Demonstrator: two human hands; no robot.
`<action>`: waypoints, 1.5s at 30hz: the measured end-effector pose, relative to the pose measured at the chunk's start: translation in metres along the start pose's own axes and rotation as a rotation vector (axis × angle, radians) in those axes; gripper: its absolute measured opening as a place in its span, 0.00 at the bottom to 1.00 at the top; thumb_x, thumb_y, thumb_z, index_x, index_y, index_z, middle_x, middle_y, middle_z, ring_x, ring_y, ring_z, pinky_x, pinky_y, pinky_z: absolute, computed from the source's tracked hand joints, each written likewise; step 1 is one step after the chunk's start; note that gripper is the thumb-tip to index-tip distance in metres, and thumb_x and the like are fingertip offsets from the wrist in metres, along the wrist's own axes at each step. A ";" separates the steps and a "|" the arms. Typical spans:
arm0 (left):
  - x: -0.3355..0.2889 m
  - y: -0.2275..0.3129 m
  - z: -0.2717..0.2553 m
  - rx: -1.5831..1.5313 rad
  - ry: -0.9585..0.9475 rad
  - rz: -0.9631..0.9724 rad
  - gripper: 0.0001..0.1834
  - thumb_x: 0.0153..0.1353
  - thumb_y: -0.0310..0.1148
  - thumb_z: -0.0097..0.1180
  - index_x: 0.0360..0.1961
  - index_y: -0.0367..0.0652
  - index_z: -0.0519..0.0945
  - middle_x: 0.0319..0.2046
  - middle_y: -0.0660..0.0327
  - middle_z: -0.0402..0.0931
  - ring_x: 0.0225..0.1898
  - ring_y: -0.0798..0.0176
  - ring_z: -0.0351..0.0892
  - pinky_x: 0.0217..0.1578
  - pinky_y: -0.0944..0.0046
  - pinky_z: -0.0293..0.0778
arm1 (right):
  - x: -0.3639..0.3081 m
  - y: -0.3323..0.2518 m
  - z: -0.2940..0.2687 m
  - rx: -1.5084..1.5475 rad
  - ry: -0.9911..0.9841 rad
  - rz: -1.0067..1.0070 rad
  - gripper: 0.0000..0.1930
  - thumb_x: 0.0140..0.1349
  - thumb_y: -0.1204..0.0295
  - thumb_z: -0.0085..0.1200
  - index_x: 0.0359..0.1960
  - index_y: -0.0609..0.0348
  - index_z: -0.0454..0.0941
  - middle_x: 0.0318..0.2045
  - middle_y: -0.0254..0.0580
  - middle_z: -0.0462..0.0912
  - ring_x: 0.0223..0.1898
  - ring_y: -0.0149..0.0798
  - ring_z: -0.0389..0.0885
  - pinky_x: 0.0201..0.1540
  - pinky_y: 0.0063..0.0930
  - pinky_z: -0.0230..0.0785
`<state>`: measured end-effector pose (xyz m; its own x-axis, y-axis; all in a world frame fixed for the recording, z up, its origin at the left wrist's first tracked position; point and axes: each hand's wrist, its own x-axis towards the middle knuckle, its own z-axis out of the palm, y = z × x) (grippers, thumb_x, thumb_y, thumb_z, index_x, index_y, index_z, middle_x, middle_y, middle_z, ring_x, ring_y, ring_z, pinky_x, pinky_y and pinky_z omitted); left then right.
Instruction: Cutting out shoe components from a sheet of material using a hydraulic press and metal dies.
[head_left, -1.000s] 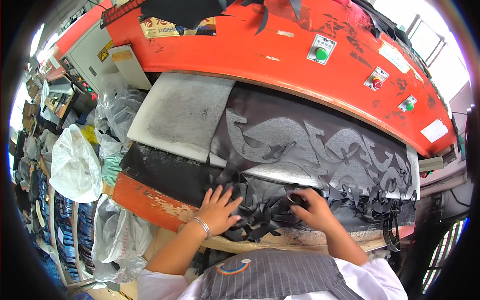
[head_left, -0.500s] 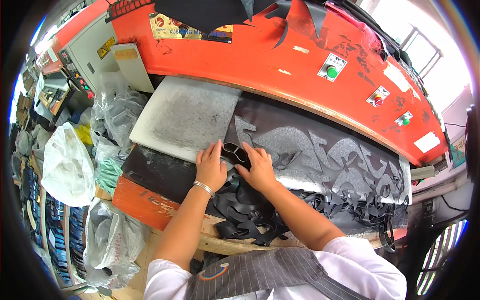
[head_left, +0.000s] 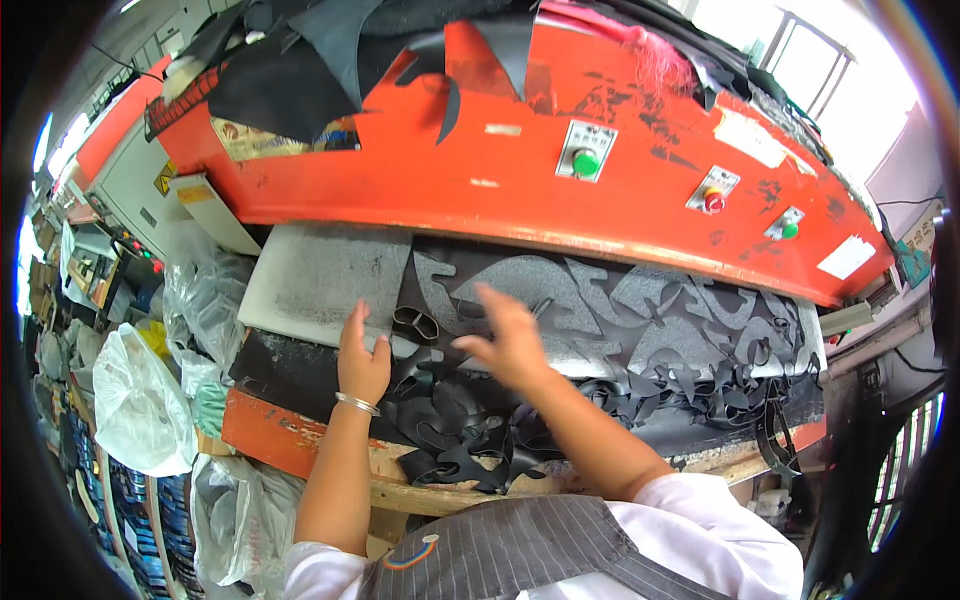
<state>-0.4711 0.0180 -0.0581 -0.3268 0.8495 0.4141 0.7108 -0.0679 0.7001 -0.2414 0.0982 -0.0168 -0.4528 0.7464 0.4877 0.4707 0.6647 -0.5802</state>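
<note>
A small dark metal-rimmed cutting die (head_left: 428, 324) lies at the left edge of a dark leather-like sheet (head_left: 555, 253), between my two hands. Curved cut-outs in that sheet let the grey board below show through. My left hand (head_left: 362, 368), with a silver bangle at the wrist, is over the board's front edge just left of the die. Its fingers are stretched, its thumb apart, and it holds nothing. Right of the die, my right hand (head_left: 510, 342) hovers slightly blurred above the sheet, thumb and fingers spread and empty.
Black curled offcuts (head_left: 470, 430) hang along the front edge. A bare pale cutting board (head_left: 320, 265) lies left of the sheet. Behind rises an orange machine beam (head_left: 400, 190) with a green button (head_left: 585, 163) and a red button (head_left: 713, 201). Plastic bags (head_left: 145, 400) stand at left.
Both hands have come off the cutting die and moved apart, the left one leftward and the right one slightly right. The die stays on the sheet. The head view has tilted upward.
</note>
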 end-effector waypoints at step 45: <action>-0.175 0.131 -0.045 0.391 -0.297 0.126 0.16 0.54 0.43 0.57 0.16 0.45 0.80 0.20 0.62 0.73 0.31 0.57 0.74 0.34 0.56 0.67 | 0.020 -0.089 0.003 0.008 -0.021 0.036 0.15 0.68 0.62 0.45 0.33 0.61 0.76 0.37 0.54 0.78 0.43 0.55 0.76 0.44 0.44 0.71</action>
<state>-0.3488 -0.1635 -0.0123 -0.0727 0.9632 0.2587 0.9321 -0.0267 0.3613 -0.2949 0.0541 0.0425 -0.4512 0.7691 0.4526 0.4810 0.6368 -0.6026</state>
